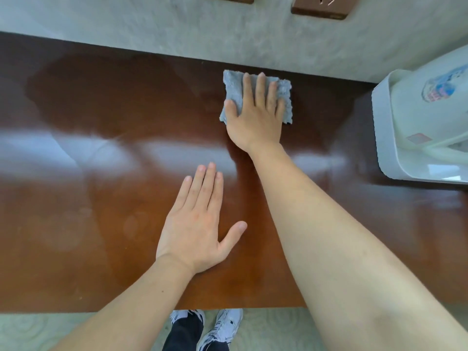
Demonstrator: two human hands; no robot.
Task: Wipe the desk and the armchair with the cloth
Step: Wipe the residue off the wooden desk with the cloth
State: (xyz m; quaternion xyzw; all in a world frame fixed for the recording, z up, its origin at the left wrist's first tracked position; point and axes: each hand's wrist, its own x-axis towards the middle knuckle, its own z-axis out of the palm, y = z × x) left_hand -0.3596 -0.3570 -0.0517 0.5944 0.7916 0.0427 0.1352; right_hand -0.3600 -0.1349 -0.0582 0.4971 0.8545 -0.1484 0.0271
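Glossy wooden desk (126,122), fuzzy cloth (234,84)

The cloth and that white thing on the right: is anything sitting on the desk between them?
No. In the head view, only bare brown desk separates the grey cloth, pressed flat under the right hand, from the white appliance.

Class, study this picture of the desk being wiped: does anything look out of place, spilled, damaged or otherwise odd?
Nothing stands out. The right hand presses the grey cloth flat on the brown desk near the wall, the left hand rests flat on the wood, and the white appliance sits at the right edge. The pale patches on the desk look like reflections, not spills.
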